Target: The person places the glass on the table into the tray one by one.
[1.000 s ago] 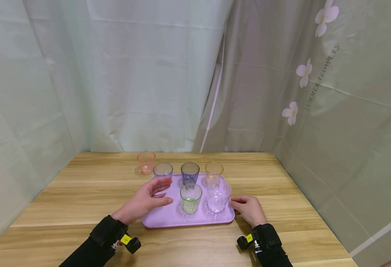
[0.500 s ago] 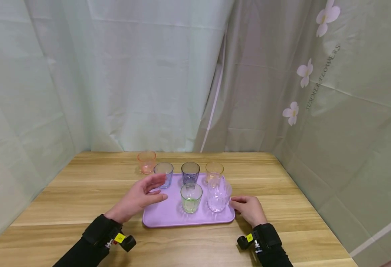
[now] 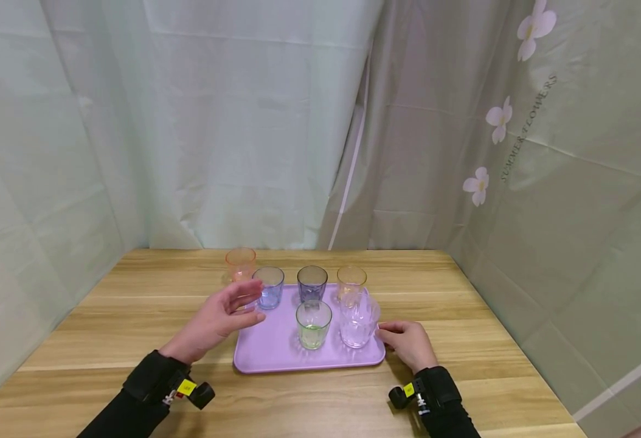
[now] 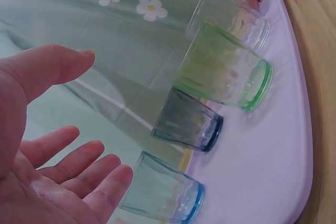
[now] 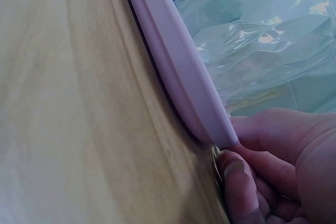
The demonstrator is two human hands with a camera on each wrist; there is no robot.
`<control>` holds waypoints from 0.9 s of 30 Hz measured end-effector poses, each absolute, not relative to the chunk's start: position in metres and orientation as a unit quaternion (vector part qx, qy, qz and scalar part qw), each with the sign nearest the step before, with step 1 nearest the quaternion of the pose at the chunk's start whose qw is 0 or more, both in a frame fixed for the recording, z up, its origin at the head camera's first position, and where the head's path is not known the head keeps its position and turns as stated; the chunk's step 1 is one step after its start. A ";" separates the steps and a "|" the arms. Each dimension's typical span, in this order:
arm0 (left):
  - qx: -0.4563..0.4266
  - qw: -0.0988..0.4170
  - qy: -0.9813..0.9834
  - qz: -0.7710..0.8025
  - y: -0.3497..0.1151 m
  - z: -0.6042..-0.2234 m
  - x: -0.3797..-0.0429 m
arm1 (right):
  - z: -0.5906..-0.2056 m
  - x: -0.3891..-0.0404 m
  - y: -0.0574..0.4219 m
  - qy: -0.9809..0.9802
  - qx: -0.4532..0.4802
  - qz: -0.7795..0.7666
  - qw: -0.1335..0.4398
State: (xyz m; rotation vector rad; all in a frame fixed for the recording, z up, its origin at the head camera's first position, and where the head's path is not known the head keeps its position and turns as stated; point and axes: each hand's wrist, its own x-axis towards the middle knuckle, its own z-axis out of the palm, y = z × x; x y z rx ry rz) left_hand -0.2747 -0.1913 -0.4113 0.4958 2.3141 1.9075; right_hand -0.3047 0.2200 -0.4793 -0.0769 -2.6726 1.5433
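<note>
A light purple tray [image 3: 268,354] lies on the wooden table, carrying several tumblers: a blue glass [image 3: 273,296], a dark grey-blue glass [image 3: 312,287], a yellow-rimmed glass [image 3: 351,278], a green glass [image 3: 314,333] and a clear glass [image 3: 356,331]. Behind the tray's left end, an orange-pink glass [image 3: 241,265] stands on the table. My left hand [image 3: 216,317] hovers at the tray's left side near the blue glass, fingers loosely spread and holding nothing. At the right edge my right hand [image 3: 409,345] grips the tray rim [image 5: 194,72] between thumb and fingers.
The wooden table [image 3: 506,389] extends around the tray on all sides. Pale curtains [image 3: 233,134] hang behind it and on both sides, the right one bearing printed flowers [image 3: 477,186].
My left hand has drawn back to the left, away from the blue glass, so more of that glass shows. The right hand stays at the tray's edge.
</note>
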 end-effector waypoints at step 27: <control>0.123 0.004 0.793 0.596 -0.220 -0.403 -0.288 | -0.477 -0.303 0.220 -0.868 -0.028 0.495 0.023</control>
